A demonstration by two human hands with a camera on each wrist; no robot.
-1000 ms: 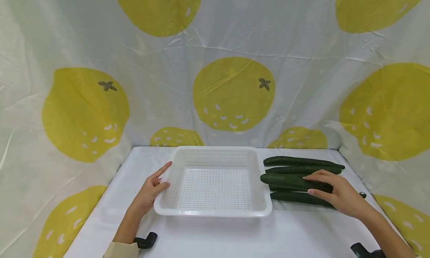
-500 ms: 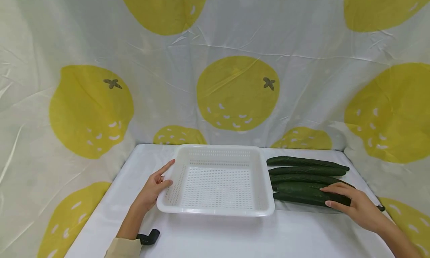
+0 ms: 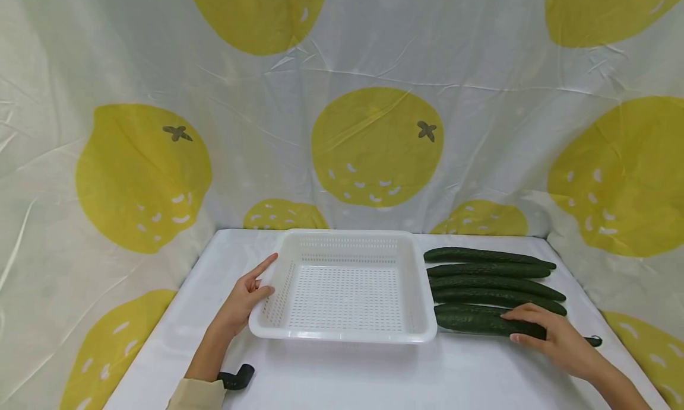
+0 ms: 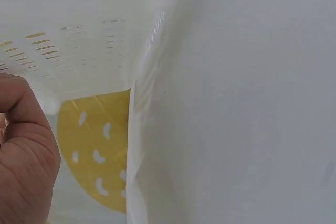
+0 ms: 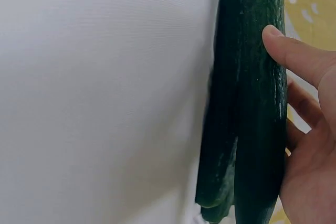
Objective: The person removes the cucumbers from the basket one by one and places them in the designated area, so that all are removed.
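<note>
A white plastic basket (image 3: pixel 342 337) with slotted walls and floor stands in the middle of the head view, nothing in it. My left hand (image 3: pixel 240 300) holds its left rim, thumb on the edge, index finger stretched along it, the other fingers partly hidden. To the basket's right, my right hand (image 3: pixel 561 345) grips the nearest cucumber (image 3: pixel 470 319) towards its right end. In the right wrist view the thumb presses one side of this cucumber (image 5: pixel 260 119), with fingers behind it. Several more cucumbers (image 3: pixel 497 295) lie behind it in a row, roughly parallel.
White cloth covers the table (image 3: pixel 342 374). A lemon-print curtain (image 3: pixel 481 131) encloses the back and sides. The left ends of the cucumbers lie close to the basket's right wall. A black band (image 3: pixel 236 377) is on the left wrist.
My right hand has brought the gripped cucumber from above the others to the front of the row, uncovering those behind it. My left hand stays on the basket rim.
</note>
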